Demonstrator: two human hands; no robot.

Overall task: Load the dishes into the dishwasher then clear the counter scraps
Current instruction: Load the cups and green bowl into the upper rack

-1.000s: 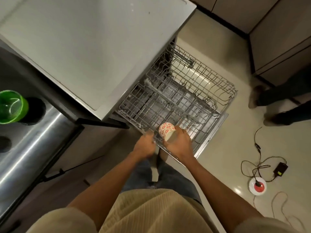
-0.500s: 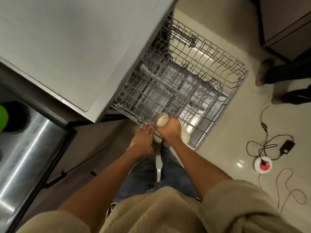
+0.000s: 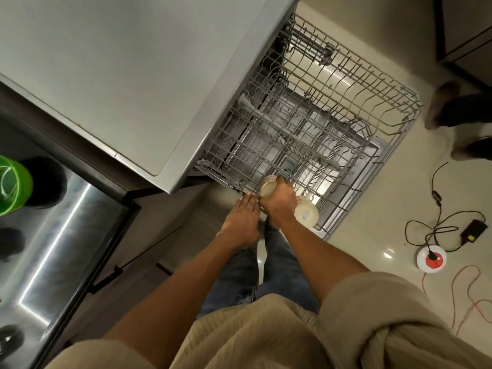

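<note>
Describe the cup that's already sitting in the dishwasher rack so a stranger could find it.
Start at the pulled-out wire rack under the grey counter. At its near edge, beside the right hand, lies a pale cream cup. Unlike the cup in that hand, nobody holds it.

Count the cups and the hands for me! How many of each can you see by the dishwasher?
Cups: 2, one held in the right hand, one lying in the rack
Hands: 2, left and right
Total: 4
</note>
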